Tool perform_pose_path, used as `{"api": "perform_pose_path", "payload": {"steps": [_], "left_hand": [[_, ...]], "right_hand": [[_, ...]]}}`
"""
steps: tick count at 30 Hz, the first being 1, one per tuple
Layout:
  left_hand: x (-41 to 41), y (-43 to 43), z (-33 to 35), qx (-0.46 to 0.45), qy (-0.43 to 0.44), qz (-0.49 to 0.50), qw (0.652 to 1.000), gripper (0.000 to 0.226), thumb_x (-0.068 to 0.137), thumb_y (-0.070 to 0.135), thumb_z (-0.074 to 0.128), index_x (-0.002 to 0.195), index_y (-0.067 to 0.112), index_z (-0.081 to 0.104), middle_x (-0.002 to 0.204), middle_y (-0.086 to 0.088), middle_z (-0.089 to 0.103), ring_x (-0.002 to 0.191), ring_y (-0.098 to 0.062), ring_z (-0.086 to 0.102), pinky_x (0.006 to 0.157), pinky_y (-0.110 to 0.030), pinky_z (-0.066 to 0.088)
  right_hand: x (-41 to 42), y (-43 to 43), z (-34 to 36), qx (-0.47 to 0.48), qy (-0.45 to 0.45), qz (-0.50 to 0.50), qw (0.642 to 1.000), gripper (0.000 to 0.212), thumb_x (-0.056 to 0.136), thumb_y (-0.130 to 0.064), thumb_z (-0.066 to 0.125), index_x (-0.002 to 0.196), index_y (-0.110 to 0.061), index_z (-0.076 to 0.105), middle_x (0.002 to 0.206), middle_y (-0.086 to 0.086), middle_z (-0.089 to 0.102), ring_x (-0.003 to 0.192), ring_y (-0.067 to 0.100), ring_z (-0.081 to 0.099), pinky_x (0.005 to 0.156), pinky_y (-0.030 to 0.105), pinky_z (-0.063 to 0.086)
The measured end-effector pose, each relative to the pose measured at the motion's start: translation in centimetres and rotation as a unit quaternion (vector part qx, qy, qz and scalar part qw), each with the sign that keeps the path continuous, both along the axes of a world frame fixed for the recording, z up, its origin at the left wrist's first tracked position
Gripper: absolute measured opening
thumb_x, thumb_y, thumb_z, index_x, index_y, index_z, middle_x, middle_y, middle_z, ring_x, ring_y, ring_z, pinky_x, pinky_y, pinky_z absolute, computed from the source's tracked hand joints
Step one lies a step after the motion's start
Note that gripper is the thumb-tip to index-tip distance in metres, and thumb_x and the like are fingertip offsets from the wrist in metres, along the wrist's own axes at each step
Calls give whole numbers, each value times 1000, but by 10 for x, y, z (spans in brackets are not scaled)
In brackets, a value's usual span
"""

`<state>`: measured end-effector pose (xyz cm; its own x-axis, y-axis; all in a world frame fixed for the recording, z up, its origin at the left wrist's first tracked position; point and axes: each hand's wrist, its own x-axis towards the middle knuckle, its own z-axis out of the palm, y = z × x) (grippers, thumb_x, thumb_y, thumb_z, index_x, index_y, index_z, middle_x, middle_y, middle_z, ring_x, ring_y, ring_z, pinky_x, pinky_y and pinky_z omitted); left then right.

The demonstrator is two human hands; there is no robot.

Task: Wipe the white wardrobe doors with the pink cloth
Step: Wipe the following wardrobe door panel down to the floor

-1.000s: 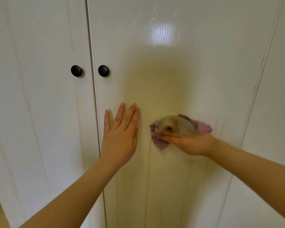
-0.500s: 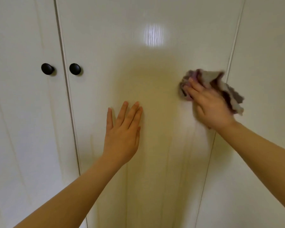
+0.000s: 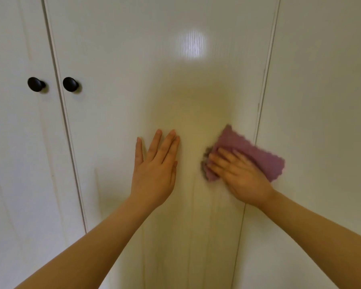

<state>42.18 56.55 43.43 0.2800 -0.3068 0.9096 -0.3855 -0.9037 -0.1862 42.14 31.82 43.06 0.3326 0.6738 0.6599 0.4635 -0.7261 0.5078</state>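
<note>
The pink cloth (image 3: pixel 258 156) lies spread against the middle white wardrobe door (image 3: pixel 154 59), close to that door's right edge. My right hand (image 3: pixel 240 177) presses it flat to the door with fingers stretched out; the cloth bunches under the fingertips and its scalloped edge sticks out to the upper right. My left hand (image 3: pixel 154 172) rests flat on the same door just left of the cloth, fingers straight and pointing up, holding nothing.
Two black round knobs (image 3: pixel 36 84) (image 3: pixel 70 84) sit either side of the seam between the left door (image 3: pixel 15 153) and the middle one. Another white door panel (image 3: pixel 325 101) stands to the right. A light reflection glints high on the middle door.
My right hand has swept the cloth from the lower middle up to the right edge, then back down beside my left hand. The cloth now lies flatter. My left hand has stayed put.
</note>
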Motion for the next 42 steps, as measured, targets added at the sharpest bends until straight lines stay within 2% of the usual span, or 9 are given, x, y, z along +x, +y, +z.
{"api": "perform_pose_path", "payload": {"steps": [3, 10, 13, 15, 19, 25, 30, 36, 42], "left_hand": [[-2, -4, -3, 4, 7, 7, 1000, 48, 94, 23, 33, 139, 7, 39, 146, -9, 42, 137, -28, 27, 110, -56, 13], [-8, -17, -11, 8, 12, 9, 1000, 49, 93, 22, 34, 138, 5, 42, 145, -10, 43, 136, -29, 28, 110, -55, 11], [-9, -14, -16, 9, 19, 21, 1000, 48, 94, 22, 33, 140, 7, 36, 146, -10, 42, 137, -29, 27, 111, -55, 11], [-10, -14, -16, 7, 24, 25, 999, 49, 94, 23, 33, 140, 6, 40, 146, -10, 42, 136, -29, 28, 110, -55, 11], [-12, -20, -25, -29, 39, 32, 998, 50, 95, 24, 31, 138, 4, 43, 146, -11, 42, 136, -30, 28, 110, -53, 9], [-17, -18, -47, -51, 71, 37, 995, 49, 94, 24, 31, 139, 6, 39, 146, -11, 42, 136, -28, 25, 109, -53, 9], [-22, -20, -60, -154, 122, 61, 979, 54, 94, 26, 28, 143, 6, 37, 150, -8, 34, 140, -26, 22, 111, -55, 10], [-27, -28, -70, -143, 143, 88, 975, 54, 90, 24, 32, 139, 5, 43, 145, -10, 44, 132, -34, 40, 103, -60, 20], [-25, -36, -69, -153, 153, 71, 974, 56, 90, 25, 31, 141, 4, 40, 146, -11, 41, 134, -34, 37, 103, -59, 19]], "right_hand": [[-10, -6, 5, 91, 133, 116, 980, 35, 90, -38, 53, 122, -24, 56, 118, -24, 61, 117, -3, 49, 111, 26, 29], [-3, -14, -2, 88, -11, 21, 996, 39, 94, -11, 35, 131, -6, 47, 139, 9, 41, 130, 24, 35, 117, 31, 8], [-25, -4, -21, 154, 125, 91, 976, 42, 89, -42, 56, 125, -21, 56, 133, -7, 52, 120, 1, 48, 108, 24, 34], [-21, -2, 3, 207, 161, 106, 959, 22, 86, -18, 63, 107, -25, 70, 110, 0, 67, 104, 13, 61, 93, 25, 47], [-8, 4, 25, 213, -19, 7, 977, 45, 83, 3, 36, 124, 1, 54, 128, 22, 55, 126, 30, 34, 116, 29, 8], [-8, 18, -51, 171, 61, 88, 979, 40, 101, -10, 22, 136, 0, 39, 151, 7, 29, 143, 8, 4, 115, 22, 2], [-5, 39, -9, 354, -39, 4, 934, 46, 84, 0, 33, 126, 4, 51, 131, 23, 50, 130, 32, 27, 114, 35, 8], [-16, 57, -114, 308, -16, -31, 951, 66, 88, -6, 30, 149, -19, 10, 157, -6, 4, 144, 17, 3, 117, 29, 3], [-5, 67, -66, 360, -52, -95, 927, 54, 81, -5, 31, 135, -7, 32, 142, 8, 36, 131, 30, 25, 114, 35, 5]]}}
